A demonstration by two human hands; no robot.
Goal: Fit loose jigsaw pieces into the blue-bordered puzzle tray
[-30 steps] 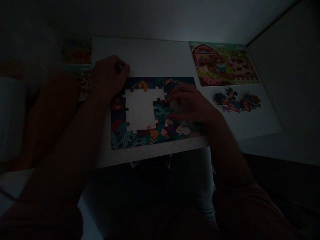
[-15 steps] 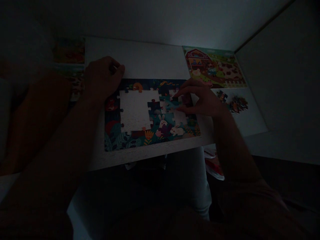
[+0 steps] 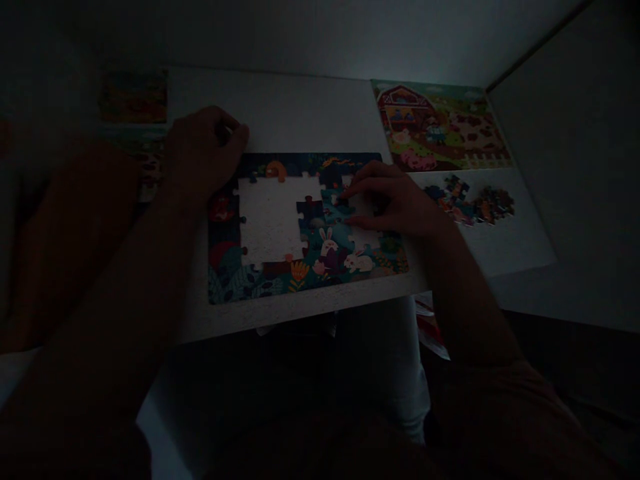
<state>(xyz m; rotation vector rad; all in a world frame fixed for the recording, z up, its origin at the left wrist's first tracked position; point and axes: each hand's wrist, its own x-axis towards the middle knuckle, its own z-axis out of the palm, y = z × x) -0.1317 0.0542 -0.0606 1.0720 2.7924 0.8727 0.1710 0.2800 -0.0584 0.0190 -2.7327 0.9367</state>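
Note:
A partly assembled jigsaw puzzle (image 3: 280, 287) with a dark forest picture and white rabbits lies on the table before me. Its frame is joined, and pale backing shows in a large gap on the left and a smaller one on the right. My right hand (image 3: 395, 200) is over the right part, with thumb and forefinger at either side of a teal puzzle piece (image 3: 337, 212); the fingers partly hide it. My left hand (image 3: 207, 153) rests by the upper left corner, fingers loosely curled toward the thumb, with nothing visible in them.
A farm picture (image 3: 440, 130) lies at the back right, with a pile of loose puzzle pieces (image 3: 493, 205) in front of it. More pictures (image 3: 134, 97) lie at the left, beside a blurred brownish shape (image 3: 85, 193). The table's front edge is close to me. Everything is dim.
My right hand has shifted slightly left against the puzzle, and the teal piece sits further left among its neighbours. My left hand stays put. The view has shifted a little.

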